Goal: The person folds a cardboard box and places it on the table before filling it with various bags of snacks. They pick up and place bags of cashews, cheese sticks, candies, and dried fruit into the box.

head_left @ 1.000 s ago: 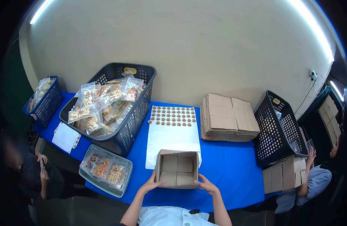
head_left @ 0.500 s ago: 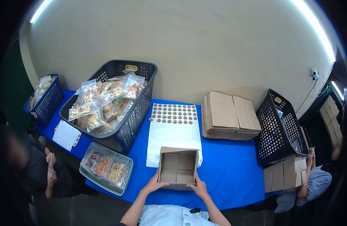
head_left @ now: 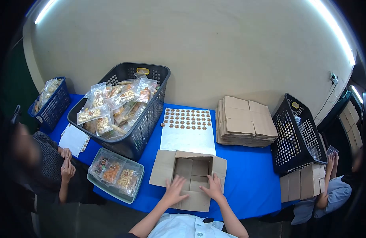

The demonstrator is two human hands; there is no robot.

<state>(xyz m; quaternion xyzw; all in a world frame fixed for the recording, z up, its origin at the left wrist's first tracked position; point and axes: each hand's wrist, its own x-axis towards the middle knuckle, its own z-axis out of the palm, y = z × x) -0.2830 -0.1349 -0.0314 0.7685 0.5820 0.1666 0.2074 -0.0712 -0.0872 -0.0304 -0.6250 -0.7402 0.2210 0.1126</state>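
An open cardboard box (head_left: 194,201) stands at the near edge of the blue table, its flaps folded outward and the visible part of its inside bare. My left hand (head_left: 175,190) lies over the near left rim, fingers spread and pointing into the opening. Across from it, my right hand (head_left: 213,188) rests at the near right corner with fingers apart. Neither hand grips anything. Just behind the box lies a white sheet (head_left: 187,139) with rows of small round brown stickers on its far half.
A large dark basket (head_left: 141,139) holds many snack bags; nearer is a green tray (head_left: 111,193) of snack bags. Flattened cardboard boxes (head_left: 246,119) are stacked at right, beside another black basket (head_left: 284,154). One person sits left; another at right holds a small clear bag (head_left: 332,150).
The box's flaps have swung outward on its sides. My hands have left its outer sides and moved up and over its near rim, fingers now spread.
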